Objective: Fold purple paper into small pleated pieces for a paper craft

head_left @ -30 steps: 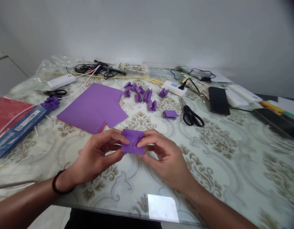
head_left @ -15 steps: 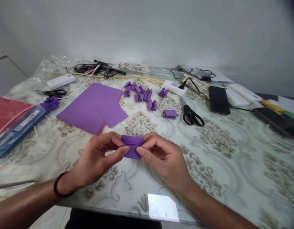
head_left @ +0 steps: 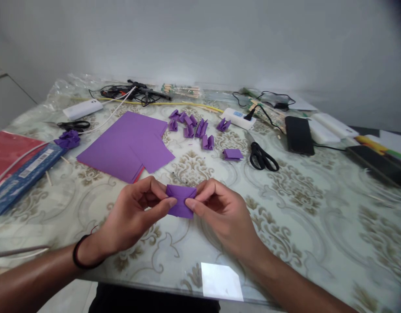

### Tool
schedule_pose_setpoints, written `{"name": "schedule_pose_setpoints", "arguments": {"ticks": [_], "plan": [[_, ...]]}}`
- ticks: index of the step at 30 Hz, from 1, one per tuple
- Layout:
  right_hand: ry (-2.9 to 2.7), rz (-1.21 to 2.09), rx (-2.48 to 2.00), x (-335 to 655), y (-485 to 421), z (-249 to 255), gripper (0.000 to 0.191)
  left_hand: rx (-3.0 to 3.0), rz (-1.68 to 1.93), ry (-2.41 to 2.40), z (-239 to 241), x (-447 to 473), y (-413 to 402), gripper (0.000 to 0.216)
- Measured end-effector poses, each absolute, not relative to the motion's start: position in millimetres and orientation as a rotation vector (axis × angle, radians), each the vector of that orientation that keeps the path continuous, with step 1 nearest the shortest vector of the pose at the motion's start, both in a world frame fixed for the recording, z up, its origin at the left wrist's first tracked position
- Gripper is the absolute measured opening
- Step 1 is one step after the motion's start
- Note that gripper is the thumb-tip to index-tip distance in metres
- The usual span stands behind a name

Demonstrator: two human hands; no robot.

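A small folded piece of purple paper (head_left: 181,201) is held just above the table near its front edge. My left hand (head_left: 135,217) pinches its left side between thumb and fingers. On the opposite side, my right hand (head_left: 224,215) grips the paper the same way, thumb on the face towards me. Slanted creases show at the paper's upper corners. Beyond the hands lie several small folded purple pieces (head_left: 202,128) in a cluster, and one flat folded piece (head_left: 233,154) sits apart to their right. Larger purple sheets (head_left: 117,139) are stacked to the left.
Black-handled scissors (head_left: 263,157) rest right of the folded pieces; another pair (head_left: 74,125) lies far left. A white power strip (head_left: 238,118), a phone (head_left: 299,135), a glue gun with cables (head_left: 138,92) and a blue-edged packet (head_left: 27,178) lie around the patterned table (head_left: 294,234).
The upper flap of the held paper now lies flatter against its face. Both hands keep their pinch in nearly the same place.
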State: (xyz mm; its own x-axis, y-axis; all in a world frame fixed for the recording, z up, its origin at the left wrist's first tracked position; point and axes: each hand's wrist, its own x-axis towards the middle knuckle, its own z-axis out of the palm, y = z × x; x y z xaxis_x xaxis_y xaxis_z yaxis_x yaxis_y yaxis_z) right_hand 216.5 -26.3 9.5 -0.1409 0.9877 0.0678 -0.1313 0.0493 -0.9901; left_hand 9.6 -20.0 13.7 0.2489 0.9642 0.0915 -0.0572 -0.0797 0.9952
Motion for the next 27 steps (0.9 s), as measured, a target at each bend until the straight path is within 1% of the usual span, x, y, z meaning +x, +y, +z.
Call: {"name": "schedule_pose_setpoints", "arguments": {"ticks": [4, 7, 12, 14, 16, 19, 21, 24, 25, 27], "plan": [[-1.217, 1.335, -1.005, 216, -26, 7, 0.024, 1.292, 1.112, 0.926, 17, 12, -18, 0.020], [-1.200, 1.348, -0.972, 217, -24, 5, 0.023, 1.252, 1.146, 0.892, 19, 14, -17, 0.024], [-1.345, 1.393, -1.008, 220, -22, 5, 0.022, 1.321, 1.108, 0.910, 17, 12, -17, 0.024], [-1.377, 1.373, -1.034, 220, -23, 6, 0.022, 1.402, 1.055, 0.939, 16, 10, -17, 0.019], [-1.368, 1.364, -1.034, 219, -25, 6, 0.023, 1.515, 1.000, 1.005, 17, 7, -16, 0.008], [-1.324, 1.406, -1.000, 218, -26, 7, 0.024, 1.649, 0.947, 1.043, 21, 4, -15, 0.015], [-1.287, 1.420, -0.972, 219, -25, 9, 0.020, 1.695, 0.945, 0.974, 23, 2, -15, 0.013], [-1.270, 1.382, -0.957, 219, -24, 11, 0.015, 1.840, 1.000, 0.886, 23, 1, -15, 0.031], [-1.282, 1.365, -0.963, 219, -24, 12, 0.014, 1.911, 1.032, 0.878, 23, 1, -15, 0.033], [-1.326, 1.329, -0.984, 220, -24, 13, 0.013, 2.049, 1.089, 0.879, 22, 2, -14, 0.029]]}}
